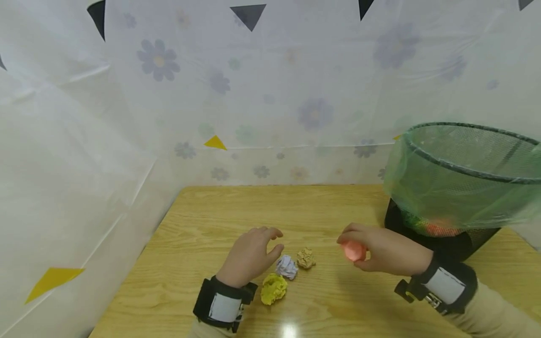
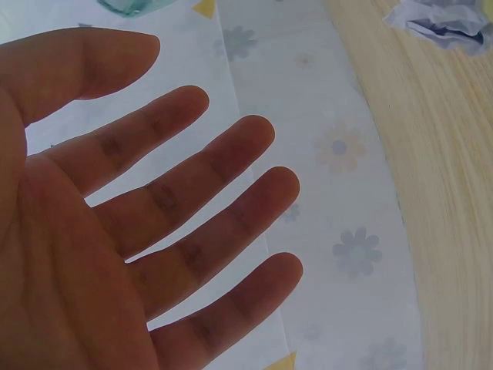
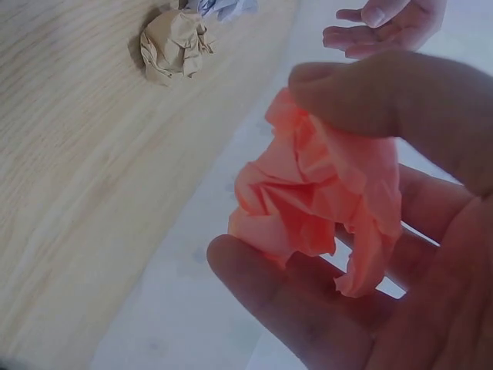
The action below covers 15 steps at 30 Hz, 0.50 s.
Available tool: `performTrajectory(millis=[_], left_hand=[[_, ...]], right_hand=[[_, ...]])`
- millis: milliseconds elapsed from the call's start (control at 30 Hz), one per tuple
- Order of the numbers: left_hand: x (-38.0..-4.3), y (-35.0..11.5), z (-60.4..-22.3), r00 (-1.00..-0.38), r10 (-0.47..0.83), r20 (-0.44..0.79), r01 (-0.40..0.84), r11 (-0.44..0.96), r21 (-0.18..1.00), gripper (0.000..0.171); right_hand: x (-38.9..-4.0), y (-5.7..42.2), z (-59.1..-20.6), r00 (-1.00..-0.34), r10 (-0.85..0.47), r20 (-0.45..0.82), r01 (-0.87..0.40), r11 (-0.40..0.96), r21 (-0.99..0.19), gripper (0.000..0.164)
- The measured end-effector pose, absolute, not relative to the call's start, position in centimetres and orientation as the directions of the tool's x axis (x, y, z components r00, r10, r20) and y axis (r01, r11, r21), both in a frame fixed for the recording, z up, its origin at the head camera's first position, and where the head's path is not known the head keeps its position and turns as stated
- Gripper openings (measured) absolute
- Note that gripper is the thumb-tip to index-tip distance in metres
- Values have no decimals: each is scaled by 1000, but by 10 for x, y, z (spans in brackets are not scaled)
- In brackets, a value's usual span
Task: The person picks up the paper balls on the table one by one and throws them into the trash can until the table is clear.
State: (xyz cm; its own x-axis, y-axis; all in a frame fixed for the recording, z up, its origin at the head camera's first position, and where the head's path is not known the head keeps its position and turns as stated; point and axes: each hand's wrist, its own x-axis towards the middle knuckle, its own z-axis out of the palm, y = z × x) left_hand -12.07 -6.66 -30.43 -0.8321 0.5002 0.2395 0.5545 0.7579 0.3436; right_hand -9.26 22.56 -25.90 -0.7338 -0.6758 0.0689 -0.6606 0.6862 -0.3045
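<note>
Right hand (image 1: 382, 249): thumb and fingers clamped on a pink paper ball (image 1: 354, 251), held above the wooden surface (image 1: 220, 211). Right wrist view shows the ball creased and folded, thumb pressed on its upper side, fingers spread beneath and behind it. Ball sits between the tan paper ball (image 1: 306, 258) and the bin, just left of the bin as the head camera sees it.

Left hand (image 1: 250, 256): fingers apart from one another, thumb clear of them, palm bare in its wrist view. It hovers beside three more crumpled balls: the tan one, a white paper ball (image 1: 287, 267) and a yellow paper ball (image 1: 273, 289). These lie in a close cluster, yellow nearest the wearer, white in the middle, tan to the right. Cannot tell whether they touch.

Bin (image 1: 395, 220): dark mesh, at the right of the surface, a green bag (image 1: 456, 197) lining it and folded over the rim. Something orange-red (image 1: 441, 228) shows low through the bag; shape unclear.

Behind: pale sheet (image 1: 313, 75) printed with flowers and triangles. Black straps (image 1: 224, 300) on both wrists.
</note>
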Motion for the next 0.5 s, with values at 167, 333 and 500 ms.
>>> performTrajectory(millis=[167, 333, 500], left_hand=[[-121, -66, -304, -832, 502, 237, 555, 757, 346, 27], [-121, -66, -303, -834, 501, 231, 552, 756, 353, 27], [-120, -66, -303, -837, 497, 228, 547, 759, 354, 27]], right_hand=[[-91, 228, -254, -748, -661, 53, -642, 701, -310, 39], [-91, 232, -251, -748, -659, 76, -652, 710, -267, 40], [-93, 235, -247, -739, -666, 104, -667, 701, -250, 41]])
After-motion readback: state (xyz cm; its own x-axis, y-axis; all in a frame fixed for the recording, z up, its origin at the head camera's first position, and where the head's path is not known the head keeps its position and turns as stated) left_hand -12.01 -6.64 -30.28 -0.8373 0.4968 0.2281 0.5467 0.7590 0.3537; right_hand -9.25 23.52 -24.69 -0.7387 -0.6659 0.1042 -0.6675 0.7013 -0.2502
